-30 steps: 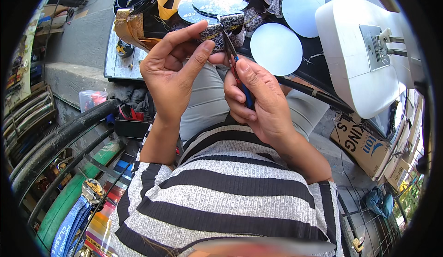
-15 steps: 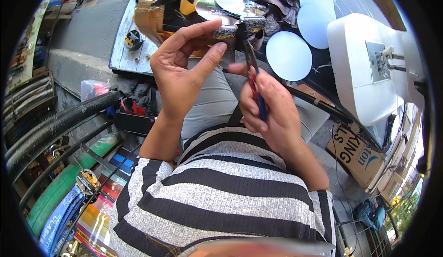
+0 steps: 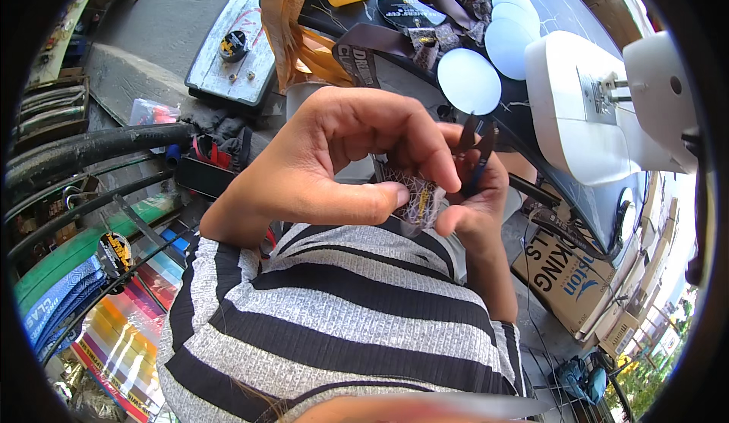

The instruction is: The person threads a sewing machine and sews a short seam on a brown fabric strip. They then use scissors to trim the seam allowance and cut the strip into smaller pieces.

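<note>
My left hand (image 3: 334,157) is curled, with thumb and fingers closing on a dark patterned ribbon (image 3: 418,197) with pale lines, a gold mark and a shiny lower edge. It is held just above my lap. To its right, my right hand (image 3: 486,199) holds pliers (image 3: 477,149) with dark jaws; the jaws point up and stand apart. Most of the handles are hidden in the palm. The right thumb comes close to the ribbon's right side; whether it touches cannot be told.
Ahead, a dark marbled table (image 3: 524,108) carries white discs (image 3: 469,81), ribbons, a round black plate (image 3: 410,4) and a white machine (image 3: 573,108). A whitish board (image 3: 235,66) with a small black disc stands at left. Black metal bars (image 3: 99,149) run along my left; a carton (image 3: 566,275) sits at right.
Both hands have drawn back from the table edge toward my body and closer together. The ribbon came along in my left hand. The pliers' jaws are now spread.
</note>
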Motion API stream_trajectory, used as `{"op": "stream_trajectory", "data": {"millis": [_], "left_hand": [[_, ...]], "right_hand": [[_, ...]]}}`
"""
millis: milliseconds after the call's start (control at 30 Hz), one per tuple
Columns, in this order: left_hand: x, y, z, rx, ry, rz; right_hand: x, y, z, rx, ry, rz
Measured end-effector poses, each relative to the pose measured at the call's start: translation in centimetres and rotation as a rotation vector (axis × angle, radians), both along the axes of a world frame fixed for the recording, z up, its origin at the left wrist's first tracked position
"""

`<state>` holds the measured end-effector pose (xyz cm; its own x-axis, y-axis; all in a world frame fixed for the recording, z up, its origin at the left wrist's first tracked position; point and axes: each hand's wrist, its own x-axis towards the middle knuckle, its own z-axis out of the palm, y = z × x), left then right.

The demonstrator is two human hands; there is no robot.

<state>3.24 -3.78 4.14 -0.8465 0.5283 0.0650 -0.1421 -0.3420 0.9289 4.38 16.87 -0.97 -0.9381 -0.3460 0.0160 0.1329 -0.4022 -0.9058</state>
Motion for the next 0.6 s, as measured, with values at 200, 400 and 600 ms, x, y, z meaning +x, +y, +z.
{"op": "stream_trajectory", "data": {"millis": [200, 400, 600], "left_hand": [[-1.3, 3.0, -1.6, -0.372, 0.584, 0.418], [1.3, 5.3, -1.9, -0.132, 0.048, 0.047], [1.7, 7.6, -1.6, 0.109, -0.001, 0.044]], "right_hand": [[2.4, 3.3, -0.4, 0.020, 0.115, -0.215], [4.0, 6.1, 0.7, 0.241, 0.331, -0.362], [4.7, 6.3, 0.7, 0.419, 0.398, -0.392]]}}
